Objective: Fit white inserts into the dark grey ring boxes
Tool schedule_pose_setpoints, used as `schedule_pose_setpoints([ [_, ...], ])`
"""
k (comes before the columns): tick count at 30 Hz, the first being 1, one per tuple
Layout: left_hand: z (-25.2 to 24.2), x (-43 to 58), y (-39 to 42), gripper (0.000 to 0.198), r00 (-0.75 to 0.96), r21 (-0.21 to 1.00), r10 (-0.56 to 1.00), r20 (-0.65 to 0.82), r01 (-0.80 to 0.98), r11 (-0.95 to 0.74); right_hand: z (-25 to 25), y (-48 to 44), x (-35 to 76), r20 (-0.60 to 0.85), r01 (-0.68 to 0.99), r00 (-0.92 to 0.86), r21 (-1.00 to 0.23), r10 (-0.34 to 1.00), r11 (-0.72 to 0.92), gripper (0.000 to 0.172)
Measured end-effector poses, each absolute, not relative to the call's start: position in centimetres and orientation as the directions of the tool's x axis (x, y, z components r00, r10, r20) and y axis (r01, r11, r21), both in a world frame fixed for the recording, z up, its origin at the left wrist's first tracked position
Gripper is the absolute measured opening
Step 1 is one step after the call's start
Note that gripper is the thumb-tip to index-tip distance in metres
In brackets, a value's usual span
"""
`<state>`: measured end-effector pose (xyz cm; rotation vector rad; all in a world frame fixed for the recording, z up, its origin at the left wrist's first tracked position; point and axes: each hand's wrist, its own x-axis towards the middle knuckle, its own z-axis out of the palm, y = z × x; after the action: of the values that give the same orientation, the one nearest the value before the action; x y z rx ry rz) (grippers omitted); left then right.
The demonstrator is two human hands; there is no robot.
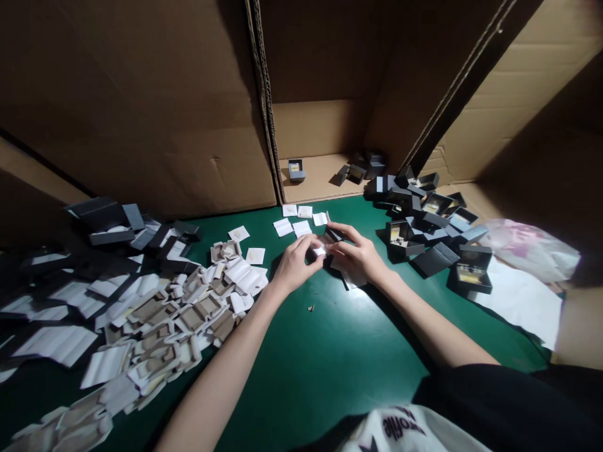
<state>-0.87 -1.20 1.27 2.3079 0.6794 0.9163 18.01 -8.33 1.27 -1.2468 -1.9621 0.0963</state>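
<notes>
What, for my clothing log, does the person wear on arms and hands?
The left hand and right hand are bare, forearms too: no gloves, watch or rings show. The right arm leaves a black sleeve; no sleeve shows on the left.

Green table top [330, 351]: work surface. Brown cardboard sheets [141, 94]: upright along the table's far edge, as walls; corrugated edge [264, 94] behind its centre. Light: dim.

single head cam, looks forward and down from above the green table [330, 351], close over both forearms, cardboard walls [141, 113] filling the far background
</notes>
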Motion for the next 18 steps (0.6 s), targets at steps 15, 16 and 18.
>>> schedule_pose_setpoints([
  [15, 1.0, -0.2, -2.3, 0.013, 0.619, 0.47, 0.62, 0.481, 0.415, -0.779, 0.8, -8.2, 17.1, 0.594, 0.788, -0.122, -0.43, 0.795, 0.442, 0.01],
  [16, 1.0, -0.2, -2.3, 0.011, 0.62, 0.479, 0.619, 0.482, 0.404, -0.779, 0.9, -8.2, 17.0, 0.594, 0.791, -0.122, -0.426, 0.795, 0.439, 0.011],
  [18, 1.1, -0.2, -2.3, 0.008, 0.622, 0.501, 0.616, 0.484, 0.38, -0.777, 0.9, -8.2, 17.0, 0.594, 0.791, -0.122, -0.425, 0.795, 0.439, 0.012],
])
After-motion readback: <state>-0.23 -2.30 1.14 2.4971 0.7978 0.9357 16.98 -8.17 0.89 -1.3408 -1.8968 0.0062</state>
